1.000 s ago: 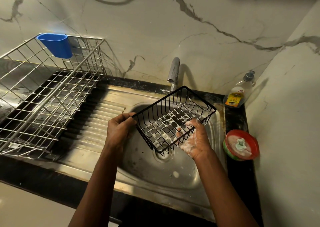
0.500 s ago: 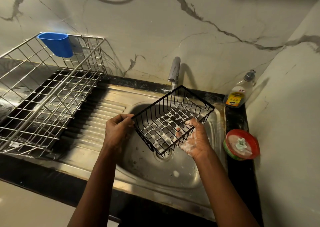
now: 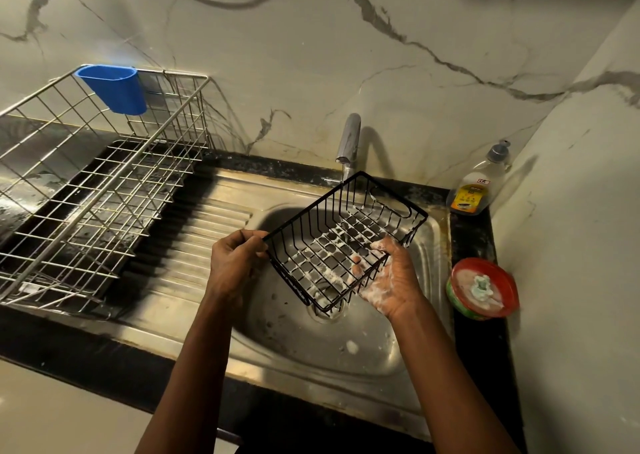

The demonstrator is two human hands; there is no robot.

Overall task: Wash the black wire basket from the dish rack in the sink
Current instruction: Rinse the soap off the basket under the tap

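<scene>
The black wire basket point(image 3: 346, 235) is held tilted over the steel sink point(image 3: 346, 360), its open side facing me, with white suds on its wire floor. My left hand point(image 3: 235, 263) grips the basket's left corner. My right hand point(image 3: 391, 280), covered in foam, grips the basket's right side from below, fingers showing through the wires. A thin stream of water falls from the tap point(image 3: 349, 142) just behind the basket's far rim.
A silver wire dish rack point(image 3: 86, 194) with a blue plastic cup point(image 3: 116, 88) stands on the left drainboard. A dish-soap bottle point(image 3: 478, 183) and a red round tub of soap with a scrubber point(image 3: 483, 289) sit on the black counter at right.
The basket has risen slightly and moved a little toward the tap. Both hands keep the same hold.
</scene>
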